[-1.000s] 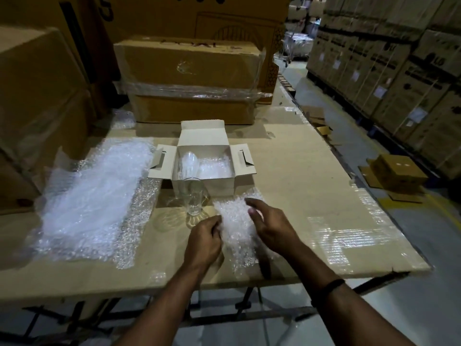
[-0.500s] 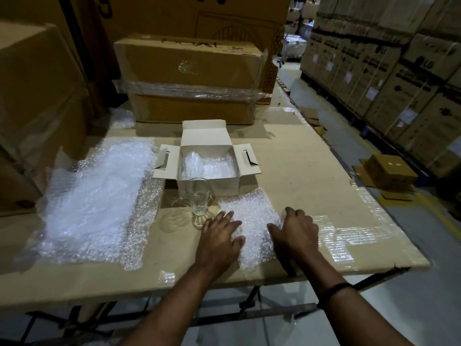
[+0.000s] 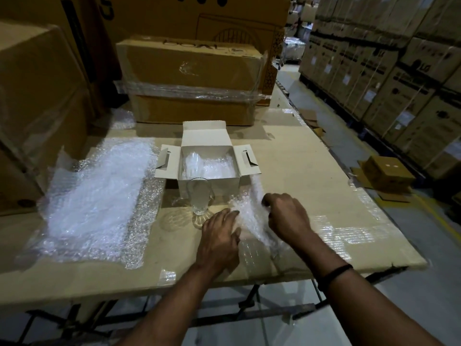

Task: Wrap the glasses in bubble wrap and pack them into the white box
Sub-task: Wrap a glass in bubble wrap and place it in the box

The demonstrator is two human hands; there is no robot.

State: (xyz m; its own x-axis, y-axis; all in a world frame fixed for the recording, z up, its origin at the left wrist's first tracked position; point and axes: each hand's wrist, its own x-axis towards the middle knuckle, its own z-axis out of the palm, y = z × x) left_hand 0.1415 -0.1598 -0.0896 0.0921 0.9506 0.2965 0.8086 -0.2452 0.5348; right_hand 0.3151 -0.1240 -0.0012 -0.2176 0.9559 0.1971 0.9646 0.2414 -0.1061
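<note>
Clear glass (image 3: 199, 197) upright, mouth up, axis vertical. Left hand (image 3: 219, 239) flat on bubble wrap (image 3: 250, 221); right hand (image 3: 287, 216) pinches its edge.

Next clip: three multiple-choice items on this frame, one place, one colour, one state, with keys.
1. The bare glass stands: A) inside the white box; B) on the table before the box; C) under the left hand.
2. The band on the right wrist is: A) white; B) red; C) black.
3. The left hand: A) lies flat on the bubble wrap sheet; B) grips the glass; C) hangs off the table.
1 B, it stands outside the box's front wall; 2 C, the strap is black; 3 A, its fingers press the sheet.
</note>
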